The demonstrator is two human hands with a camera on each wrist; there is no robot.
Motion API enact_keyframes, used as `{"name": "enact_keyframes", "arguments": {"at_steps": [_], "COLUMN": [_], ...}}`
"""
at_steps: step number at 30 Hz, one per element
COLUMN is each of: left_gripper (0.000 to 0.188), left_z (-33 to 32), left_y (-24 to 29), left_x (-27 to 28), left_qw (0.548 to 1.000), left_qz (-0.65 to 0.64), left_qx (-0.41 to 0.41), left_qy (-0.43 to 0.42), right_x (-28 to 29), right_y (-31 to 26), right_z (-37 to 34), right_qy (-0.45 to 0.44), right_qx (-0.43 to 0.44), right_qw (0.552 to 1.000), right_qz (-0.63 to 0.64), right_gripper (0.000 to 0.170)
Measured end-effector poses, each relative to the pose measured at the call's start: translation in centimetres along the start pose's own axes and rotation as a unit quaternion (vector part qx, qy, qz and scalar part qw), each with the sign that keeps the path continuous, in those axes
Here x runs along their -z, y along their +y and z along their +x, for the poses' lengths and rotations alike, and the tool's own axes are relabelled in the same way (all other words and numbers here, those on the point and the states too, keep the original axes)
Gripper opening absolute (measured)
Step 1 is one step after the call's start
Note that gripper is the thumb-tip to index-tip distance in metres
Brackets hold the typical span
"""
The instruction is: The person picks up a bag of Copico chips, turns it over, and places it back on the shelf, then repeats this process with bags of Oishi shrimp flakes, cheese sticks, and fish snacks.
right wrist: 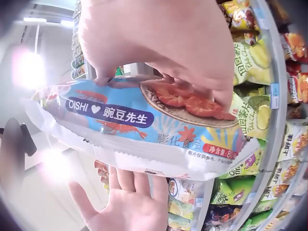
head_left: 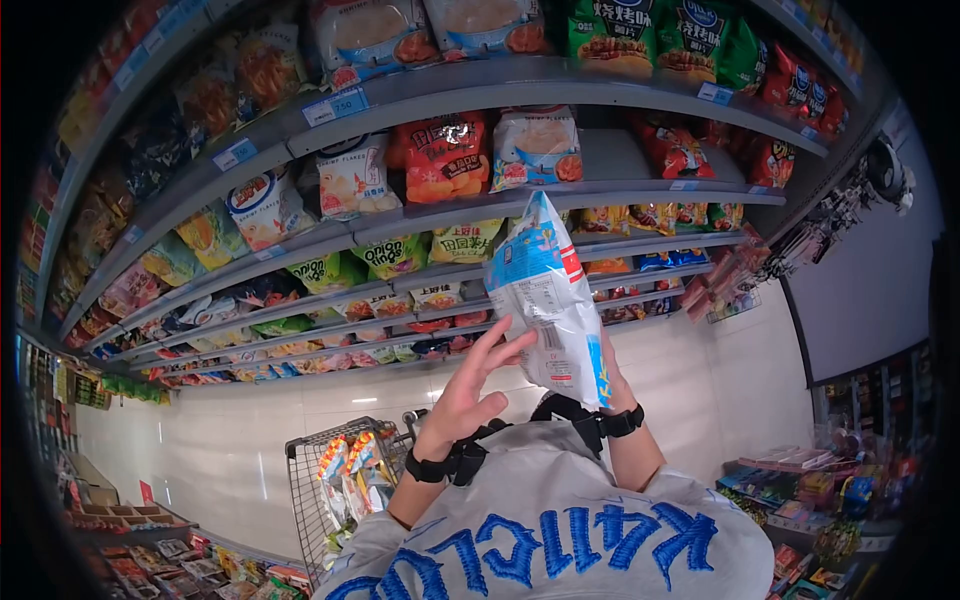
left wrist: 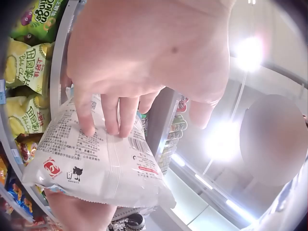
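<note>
My right fingers (right wrist: 219,96) grip the bag (head_left: 555,310) from its right side; in front of me, its long axis runs toward the shelf (head_left: 430,100), my straight left fingers (left wrist: 111,115) touching its back.

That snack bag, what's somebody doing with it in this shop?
A person is holding an Oishi puffed-snack bag in front of shelves of snacks, with its printed back turned towards them. The right hand grips the bag, and the left hand touches its back. A shopping cart with other snack bags in it stands on the person's left.
</note>
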State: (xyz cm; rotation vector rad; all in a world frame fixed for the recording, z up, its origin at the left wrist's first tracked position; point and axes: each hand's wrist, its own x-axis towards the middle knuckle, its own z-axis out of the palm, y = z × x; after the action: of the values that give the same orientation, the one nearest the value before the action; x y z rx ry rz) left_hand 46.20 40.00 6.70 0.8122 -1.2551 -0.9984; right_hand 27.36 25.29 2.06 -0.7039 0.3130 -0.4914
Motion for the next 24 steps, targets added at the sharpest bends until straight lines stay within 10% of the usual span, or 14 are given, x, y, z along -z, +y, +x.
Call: {"name": "enact_keyframes", "arguments": {"at_steps": [12,13,15,19,24], "left_gripper": [0.069,0.069,0.066,0.064,0.06], "left_z": [-2.5,-2.3,-1.4,-2.7,-3.0], "left_y": [-4.6,-5.0,-4.1,-6.5,-7.1], "left_x": [4.9,4.8,3.8,5.2,5.8], "left_qw": [0.96,0.96,0.939,0.933,0.913], "left_qz": [-0.067,-0.069,-0.203,-0.229,-0.275], "left_qx": [0.191,0.192,0.15,0.148,0.036], "left_qy": [0.191,0.19,0.234,0.233,0.299], "right_x": [-5.2,-5.4,-6.2,-9.2,-10.0], "right_y": [-2.2,-2.1,-1.7,-1.3,-0.7], "right_z": [0.0,-0.1,-0.5,-1.7,-2.2], "right_qy": [0.05,0.051,0.018,-0.056,-0.176], "right_qx": [0.189,0.188,0.291,0.331,0.333], "right_qw": [0.913,0.913,0.775,0.71,0.745], "right_qz": [-0.358,-0.359,-0.561,-0.619,-0.551], "right_gripper": [0.061,0.061,0.053,0.04,0.04]}}
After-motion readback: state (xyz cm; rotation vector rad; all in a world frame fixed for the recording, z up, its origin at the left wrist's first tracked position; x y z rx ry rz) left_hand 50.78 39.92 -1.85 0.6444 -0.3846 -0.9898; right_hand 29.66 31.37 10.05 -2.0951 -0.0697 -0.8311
